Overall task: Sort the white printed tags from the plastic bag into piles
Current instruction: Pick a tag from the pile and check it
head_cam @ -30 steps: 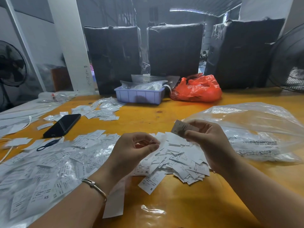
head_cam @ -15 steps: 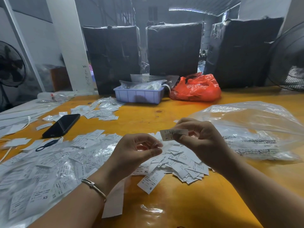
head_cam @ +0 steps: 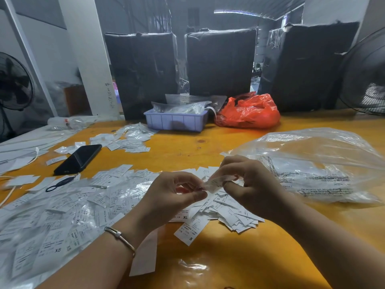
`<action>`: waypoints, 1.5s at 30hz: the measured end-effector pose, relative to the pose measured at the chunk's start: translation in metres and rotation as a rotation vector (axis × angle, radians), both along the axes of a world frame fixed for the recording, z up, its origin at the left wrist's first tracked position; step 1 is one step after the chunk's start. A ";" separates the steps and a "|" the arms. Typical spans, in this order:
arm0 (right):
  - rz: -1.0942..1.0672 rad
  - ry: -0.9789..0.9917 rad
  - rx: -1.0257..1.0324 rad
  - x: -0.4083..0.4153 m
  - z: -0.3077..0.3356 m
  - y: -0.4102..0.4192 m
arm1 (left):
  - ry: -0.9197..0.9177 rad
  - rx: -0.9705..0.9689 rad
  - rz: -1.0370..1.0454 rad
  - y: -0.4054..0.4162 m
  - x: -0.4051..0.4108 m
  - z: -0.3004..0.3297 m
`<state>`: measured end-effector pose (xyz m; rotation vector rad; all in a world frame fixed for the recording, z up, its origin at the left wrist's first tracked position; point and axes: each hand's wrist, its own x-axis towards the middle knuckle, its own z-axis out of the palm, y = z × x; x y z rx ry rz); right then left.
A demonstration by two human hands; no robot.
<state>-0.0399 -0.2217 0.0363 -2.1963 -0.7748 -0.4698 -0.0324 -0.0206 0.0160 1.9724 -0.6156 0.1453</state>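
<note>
Above a yellow tabletop (head_cam: 239, 257), the left hand (head_cam: 170, 197) and right hand (head_cam: 252, 184) pinch one blurred tag (head_cam: 214, 183) between curled fingers (head_cam: 199, 196). Loose tags (head_cam: 227, 207) lie heaped below. A clear bag (head_cam: 312, 163) sits right; a lavender tray (head_cam: 177, 120) holds plastic packets.

My arms are bare, no sleeves. On my left wrist (head_cam: 123, 234) sits a thin metal bangle (head_cam: 119, 238) with a small clasp.
</note>
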 end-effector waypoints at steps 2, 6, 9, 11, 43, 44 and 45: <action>-0.049 -0.032 0.007 0.000 -0.001 0.000 | 0.009 -0.004 0.000 0.000 0.000 0.000; -0.102 -0.073 0.172 -0.001 0.001 -0.001 | 0.040 -0.040 -0.013 0.001 0.000 0.001; -0.086 -0.089 0.210 -0.001 0.002 -0.002 | 0.053 -0.038 -0.015 0.001 -0.001 0.002; -0.080 -0.074 0.203 -0.001 0.000 -0.001 | 0.073 -0.045 -0.024 0.001 -0.001 0.002; 0.085 0.257 0.298 0.002 -0.009 0.003 | 0.226 -0.186 -0.073 0.003 0.002 0.000; 0.085 0.254 0.320 0.002 -0.009 0.003 | 0.228 -0.187 -0.076 0.003 0.001 0.000; 0.084 0.250 0.335 0.002 -0.010 0.003 | 0.225 -0.185 -0.078 0.002 0.001 0.000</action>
